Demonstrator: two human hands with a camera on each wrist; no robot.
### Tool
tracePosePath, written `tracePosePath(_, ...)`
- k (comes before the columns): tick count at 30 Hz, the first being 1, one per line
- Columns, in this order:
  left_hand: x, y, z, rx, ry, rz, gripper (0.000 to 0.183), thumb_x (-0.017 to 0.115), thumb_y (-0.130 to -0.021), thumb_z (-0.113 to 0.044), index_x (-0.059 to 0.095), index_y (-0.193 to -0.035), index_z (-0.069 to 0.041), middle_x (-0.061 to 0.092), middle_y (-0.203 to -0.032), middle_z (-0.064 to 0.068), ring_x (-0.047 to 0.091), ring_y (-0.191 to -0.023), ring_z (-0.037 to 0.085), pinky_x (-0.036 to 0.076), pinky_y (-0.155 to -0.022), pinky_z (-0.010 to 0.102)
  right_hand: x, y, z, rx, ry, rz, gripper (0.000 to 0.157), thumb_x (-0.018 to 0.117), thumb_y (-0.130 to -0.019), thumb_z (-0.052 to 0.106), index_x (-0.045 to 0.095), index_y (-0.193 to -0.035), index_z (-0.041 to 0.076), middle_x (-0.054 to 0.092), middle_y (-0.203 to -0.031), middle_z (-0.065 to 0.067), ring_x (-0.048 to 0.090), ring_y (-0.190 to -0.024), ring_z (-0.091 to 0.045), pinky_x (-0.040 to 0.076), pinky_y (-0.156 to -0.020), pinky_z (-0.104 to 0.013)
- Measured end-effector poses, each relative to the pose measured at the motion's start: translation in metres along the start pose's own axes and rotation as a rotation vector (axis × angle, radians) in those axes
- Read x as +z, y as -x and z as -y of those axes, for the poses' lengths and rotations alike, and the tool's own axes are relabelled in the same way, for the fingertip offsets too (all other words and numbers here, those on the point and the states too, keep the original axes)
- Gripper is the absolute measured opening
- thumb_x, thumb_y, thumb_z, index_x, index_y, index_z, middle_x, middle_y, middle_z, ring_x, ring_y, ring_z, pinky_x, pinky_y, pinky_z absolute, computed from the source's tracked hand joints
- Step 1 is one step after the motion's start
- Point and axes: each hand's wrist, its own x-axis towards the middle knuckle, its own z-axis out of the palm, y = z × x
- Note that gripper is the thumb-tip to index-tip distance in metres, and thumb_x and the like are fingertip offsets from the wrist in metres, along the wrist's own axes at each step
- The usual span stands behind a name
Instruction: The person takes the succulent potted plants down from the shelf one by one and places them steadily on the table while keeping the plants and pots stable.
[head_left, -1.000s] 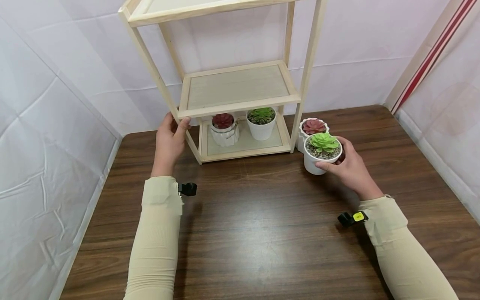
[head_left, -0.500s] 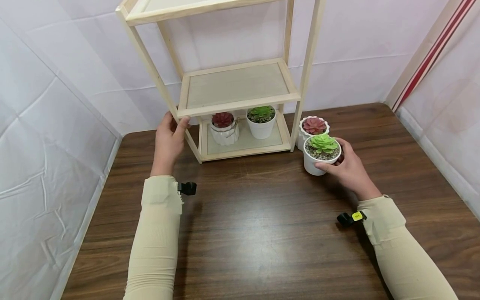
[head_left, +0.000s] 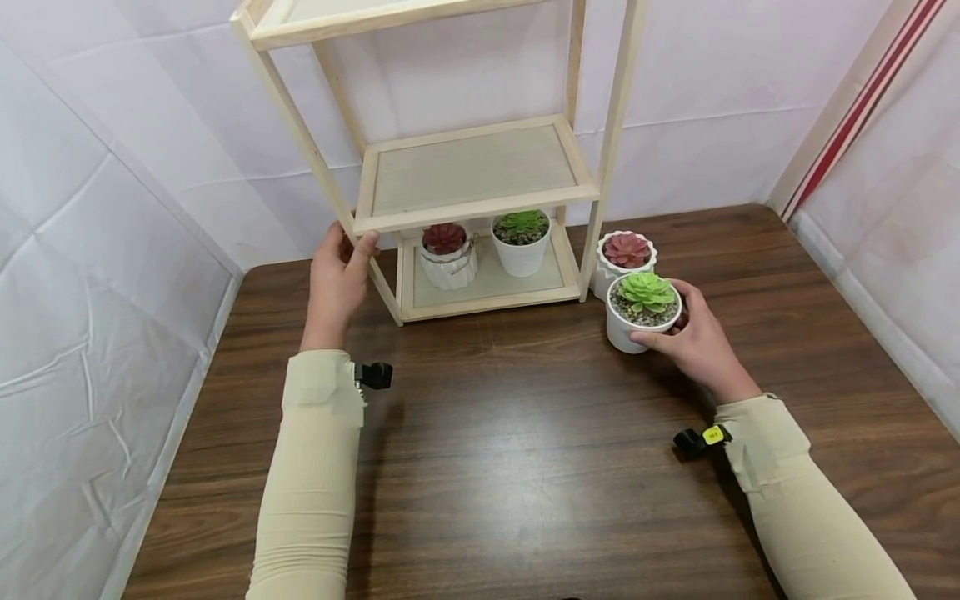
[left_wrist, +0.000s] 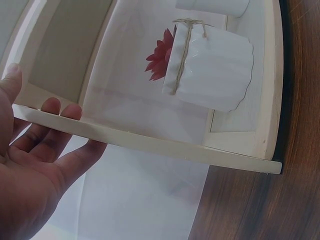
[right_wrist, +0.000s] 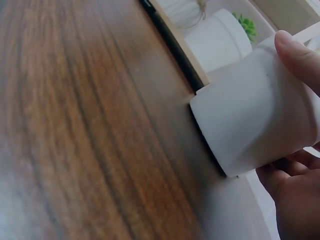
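- The step in hand seemed to be handling the white pot with the bright green plant (head_left: pixel 627 332). The right hand (head_left: pixel 702 340) had it, while the left hand (head_left: pixel 336 283) seemed to steady the wooden shelf (head_left: pixel 476 171).
- That pot stood up straight over the worktop (head_left: pixel 495 450), just outside the shelf's front right corner. I could not tell if its bottom touched the wood (a dark line ran under it).
- The right hand pinched the pot: thumb on the near side, fingers round the far side. I could not see every fingertip.
- The left hand gripped the shelf's front left post, next to the front left corner of the middle board. Its thumb lay on one side, and two fingertips peeped over the other. Those fingers were a bit spread.
- The shelf stood by the worktop's back edge, closer to the back left corner than the back right.
- Two pots sat on the bottom board: the tied pot with the red plant (head_left: pixel 450 272) by its left edge, the smooth pot with the green plant (head_left: pixel 522 252) nearer its right.
- The wavy pot with the pink-red plant (head_left: pixel 627 250) stood by the shelf's right side, behind the held pot.
- I thought any next move called for a firm pinch, a level pot and no bump.
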Motion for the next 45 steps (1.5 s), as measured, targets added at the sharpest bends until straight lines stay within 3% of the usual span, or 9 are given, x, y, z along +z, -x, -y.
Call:
tracePosePath(4,-0.0003,0.0006,-0.0001,-0.015,0.005,-0.002,0.048,0.049,-0.085,-0.053,0.046,-0.127,-0.031,0.059,-0.102,0.009,0.057,-0.097,0.020,0.046,-0.085,0.036,0.0008,-0.0005,0.0001,0.012,-0.029,0.009,0.093,0.080,-0.068,0.028,0.022,-0.140,0.017,0.037,-0.133,-0.006,0.045,-0.116,-0.016,0.039,-0.078,-0.003)
tracePosePath(8,-0.0003,0.0011,0.0002,-0.021,0.006,-0.007,0.048,0.049,-0.085,-0.053,0.046,-0.128,-0.032,0.059,-0.104,0.009,0.056,-0.093,0.014,0.046,-0.084,0.035,-0.0001,-0.0016,-0.0013,0.006,-0.037,0.014,0.092,0.080,-0.068,0.028,0.022,-0.140,0.020,0.036,-0.134,-0.005,0.044,-0.118,-0.015,0.038,-0.080,-0.003)
tracePosePath(22,-0.0032,0.0012,0.0023,-0.032,0.015,0.002,0.048,0.049,-0.085,-0.053,0.045,-0.129,-0.033,0.058,-0.105,0.008,0.056,-0.094,0.012,0.046,-0.083,0.035,-0.0026,-0.0045,-0.0049,-0.002,-0.006,0.026,0.094,0.080,-0.067,0.030,0.021,-0.141,0.025,0.035,-0.137,-0.003,0.042,-0.121,-0.018,0.037,-0.082,-0.004)
tracePosePath(37,-0.0022,-0.0016,0.0021,-0.027,0.019,0.005,0.049,0.049,-0.085,-0.052,0.046,-0.129,-0.030,0.060,-0.104,0.011,0.057,-0.097,0.021,0.045,-0.081,0.033,-0.0025,-0.0016,-0.0076,0.007,-0.012,0.027,0.096,0.080,-0.067,0.031,0.021,-0.142,0.025,0.035,-0.138,-0.004,0.041,-0.123,-0.018,0.036,-0.083,-0.002)
tracePosePath(45,-0.0006,-0.0017,0.0006,-0.028,0.027,0.003,0.049,0.049,-0.085,-0.052,0.045,-0.129,-0.031,0.059,-0.104,0.008,0.055,-0.093,0.012,0.045,-0.086,0.035,-0.0032,-0.0010,-0.0099,-0.008,-0.007,0.019,0.094,0.080,-0.067,0.031,0.022,-0.141,0.029,0.037,-0.137,-0.004,0.041,-0.122,-0.016,0.035,-0.082,-0.001)
